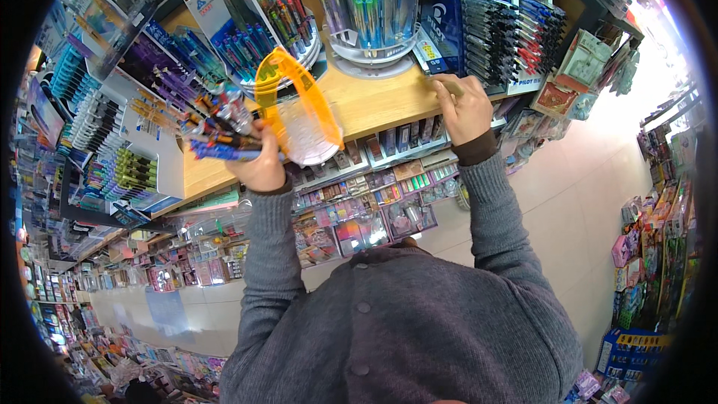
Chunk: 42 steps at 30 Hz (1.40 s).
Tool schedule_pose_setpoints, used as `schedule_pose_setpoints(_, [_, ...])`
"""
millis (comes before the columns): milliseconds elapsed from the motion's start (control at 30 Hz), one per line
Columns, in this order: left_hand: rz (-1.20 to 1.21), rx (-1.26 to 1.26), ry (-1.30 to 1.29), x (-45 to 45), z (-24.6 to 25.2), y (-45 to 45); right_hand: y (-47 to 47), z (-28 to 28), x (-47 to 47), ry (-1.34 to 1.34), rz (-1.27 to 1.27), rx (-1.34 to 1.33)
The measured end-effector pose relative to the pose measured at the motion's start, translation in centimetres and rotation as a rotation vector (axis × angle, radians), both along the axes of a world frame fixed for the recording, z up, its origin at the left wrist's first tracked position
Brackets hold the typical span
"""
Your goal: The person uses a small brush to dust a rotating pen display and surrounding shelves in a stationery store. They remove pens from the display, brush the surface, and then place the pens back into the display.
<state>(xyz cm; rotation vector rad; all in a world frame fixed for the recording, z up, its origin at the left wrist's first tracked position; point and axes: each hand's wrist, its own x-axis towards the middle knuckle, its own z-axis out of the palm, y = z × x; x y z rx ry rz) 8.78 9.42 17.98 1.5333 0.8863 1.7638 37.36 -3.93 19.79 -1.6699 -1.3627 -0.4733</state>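
Note:
My left hand (262,161) grips a loose bundle of pens (224,129), blurred, with blue, black, red and silver barrels. Against its thumb side leans a transparent orange plastic frame (331,118) with a clear round base (314,148), tilted over the front edge of the wooden shelf (364,101); whether my fingers hold it too, I cannot tell. On the right, my right hand (468,112) pinches a small tan-handled tool (453,88), its dark tip low over the shelf. A round rotating pen stand (373,67) is just left of that tip.
Upright racks of blue, black and red pens (527,39) stand beyond my right hand. More pen displays (132,168) crowd the left. Boxed goods fill the lower shelf (387,179) under the edge. Packets (583,62) hang at the right end above the tiled floor (583,179).

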Motion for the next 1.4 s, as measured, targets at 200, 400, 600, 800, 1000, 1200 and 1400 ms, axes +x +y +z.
schedule_pose_setpoints(200, [0.018, 0.061, -0.084, 5.1, -1.7, 1.6, -2.2, -0.3, 0.4, 0.531, 0.359, -0.157])
schedule_pose_setpoints(400, [0.065, -0.049, -0.199, 6.9, -2.6, 1.0, 2.1, -1.7, 1.8, 0.013, 0.067, 0.003])
schedule_pose_setpoints(600, [0.073, -0.06, -0.079, 6.4, -2.5, 0.0, 2.9, -0.1, 1.6, -0.113, 0.065, -0.248])
schedule_pose_setpoints(800, [0.061, -0.047, 0.034, 5.5, -2.6, -0.4, 2.6, 1.5, 2.5, 0.108, 0.162, -0.085])
schedule_pose_setpoints(1000, [0.086, -0.002, 0.071, 5.1, -2.8, 0.4, 5.8, 0.6, 1.7, -0.049, 0.254, -0.295])
schedule_pose_setpoints(1200, [0.117, -0.027, 0.052, 4.2, -3.1, 1.0, 6.0, 1.0, 2.3, -0.009, 0.294, -0.177])
schedule_pose_setpoints(1400, [0.089, 0.035, 0.044, 4.0, -2.8, 1.1, 8.5, 1.2, 0.9, -0.018, 0.266, -0.464])
